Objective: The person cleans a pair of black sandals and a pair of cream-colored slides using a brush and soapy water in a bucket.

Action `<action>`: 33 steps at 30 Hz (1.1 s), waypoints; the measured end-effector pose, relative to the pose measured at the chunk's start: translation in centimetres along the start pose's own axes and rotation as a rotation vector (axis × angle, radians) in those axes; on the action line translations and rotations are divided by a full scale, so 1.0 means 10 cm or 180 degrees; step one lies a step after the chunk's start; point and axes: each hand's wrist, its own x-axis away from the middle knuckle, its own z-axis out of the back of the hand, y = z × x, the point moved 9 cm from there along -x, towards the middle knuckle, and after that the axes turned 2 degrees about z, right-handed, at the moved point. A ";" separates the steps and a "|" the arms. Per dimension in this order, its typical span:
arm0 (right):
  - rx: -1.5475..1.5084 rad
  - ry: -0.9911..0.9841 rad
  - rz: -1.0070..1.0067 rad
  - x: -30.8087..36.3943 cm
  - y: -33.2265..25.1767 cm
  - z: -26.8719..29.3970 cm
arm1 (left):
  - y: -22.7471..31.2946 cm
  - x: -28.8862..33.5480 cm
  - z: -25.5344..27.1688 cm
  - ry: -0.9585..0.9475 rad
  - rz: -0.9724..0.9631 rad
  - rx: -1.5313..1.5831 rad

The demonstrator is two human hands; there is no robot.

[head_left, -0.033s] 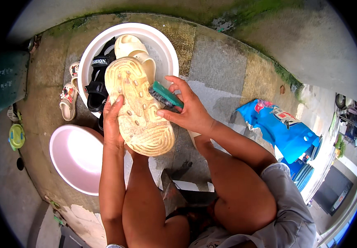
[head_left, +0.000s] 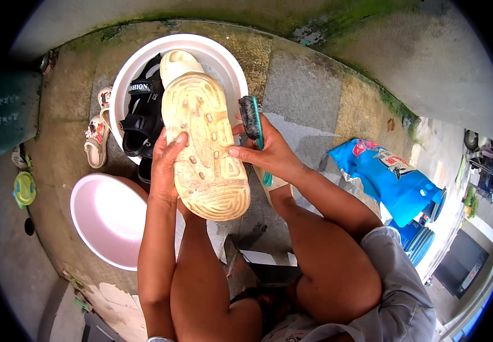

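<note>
A cream clog (head_left: 203,154) is held up with its worn, yellowed sole facing me. My left hand (head_left: 165,162) grips it along the left edge, thumb on the sole. In my right hand (head_left: 275,151) is a scrub brush (head_left: 251,121) with a green back and dark bristles, upright just off the clog's right side. The thumb and fingertips of that hand touch the clog's right edge. Behind the clog, a white basin (head_left: 232,62) holds another cream clog (head_left: 179,64) and black strapped sandals (head_left: 143,114). The clog's upper side is hidden.
A pink basin (head_left: 104,251) stands at the left, with a pair of small decorated clogs (head_left: 96,142) beyond it. At the right lies a blue plastic bag (head_left: 380,176) near blue round containers (head_left: 419,244). A mossy wall (head_left: 366,40) borders the far side.
The brush has come off the sole and turned upright, its bristles now facing left. The clog has shifted slightly right and nearer, and my right fingers now reach its edge.
</note>
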 end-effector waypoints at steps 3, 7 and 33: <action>-0.1655 -0.0334 -0.0845 0.05 0.11 0.07 | -0.25 -0.04 -0.39 -0.0438 0.0107 -0.0777; -0.1267 -0.0049 -0.0857 0.15 0.17 0.57 | -0.49 -0.19 -0.55 -0.0650 0.0153 -0.1204; 0.1947 0.0564 0.1391 -0.51 -0.66 0.60 | -0.23 -0.07 0.02 0.0236 -0.0214 -0.2430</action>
